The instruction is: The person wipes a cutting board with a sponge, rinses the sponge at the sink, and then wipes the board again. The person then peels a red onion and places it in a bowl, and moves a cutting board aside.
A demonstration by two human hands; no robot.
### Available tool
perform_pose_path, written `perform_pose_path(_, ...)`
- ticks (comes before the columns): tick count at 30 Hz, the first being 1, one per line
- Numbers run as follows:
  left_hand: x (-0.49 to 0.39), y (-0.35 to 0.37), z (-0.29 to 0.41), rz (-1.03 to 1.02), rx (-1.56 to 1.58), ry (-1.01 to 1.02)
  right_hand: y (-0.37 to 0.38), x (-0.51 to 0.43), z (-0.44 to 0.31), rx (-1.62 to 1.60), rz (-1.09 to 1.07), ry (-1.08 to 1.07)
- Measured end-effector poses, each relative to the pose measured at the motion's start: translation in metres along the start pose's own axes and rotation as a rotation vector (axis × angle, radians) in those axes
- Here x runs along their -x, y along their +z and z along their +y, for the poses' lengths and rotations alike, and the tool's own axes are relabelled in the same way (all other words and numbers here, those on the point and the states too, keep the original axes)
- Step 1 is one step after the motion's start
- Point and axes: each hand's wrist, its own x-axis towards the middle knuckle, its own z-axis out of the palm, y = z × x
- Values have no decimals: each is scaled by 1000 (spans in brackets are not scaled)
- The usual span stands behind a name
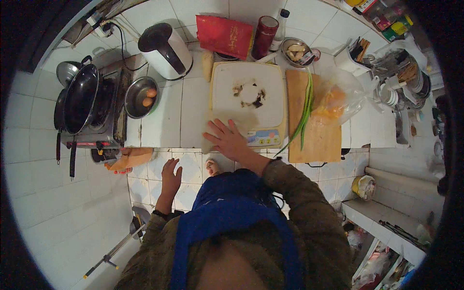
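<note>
My right hand is spread flat, fingers apart, over the near left corner of a white induction cooker; part of a pale cloth-like thing seems to lie under it, too unclear to name. The cooker's top bears dark burnt marks around a pale ring. Lower and to the left, my left hand hangs in front of the counter's edge with nothing in it. To the cooker's right, long green scallions lie across a wooden cutting board, beside a clear plastic bag with something orange inside.
A steel bowl with eggs and a white electric kettle stand left, near a gas stove with a black pan. Behind the cooker are a red packet, a dark red canister, a glass bottle and a metal bowl.
</note>
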Motion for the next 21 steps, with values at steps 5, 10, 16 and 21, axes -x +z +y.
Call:
perform_pose_path(5,-6,-9,-13,-29,-1,27,2,-38,-6,51,61,168)
perform_pose_path(10,-7,-14,-24,-36,24,5,-21,6,27,227,85,614)
perform_pose_path(16,3,-17,-40,-5,48,-43,-31,-20,147,373,129,939)
perform_pose_path(21,22,-22,-55,19,23,-124,-25,-78,184,442,163,916)
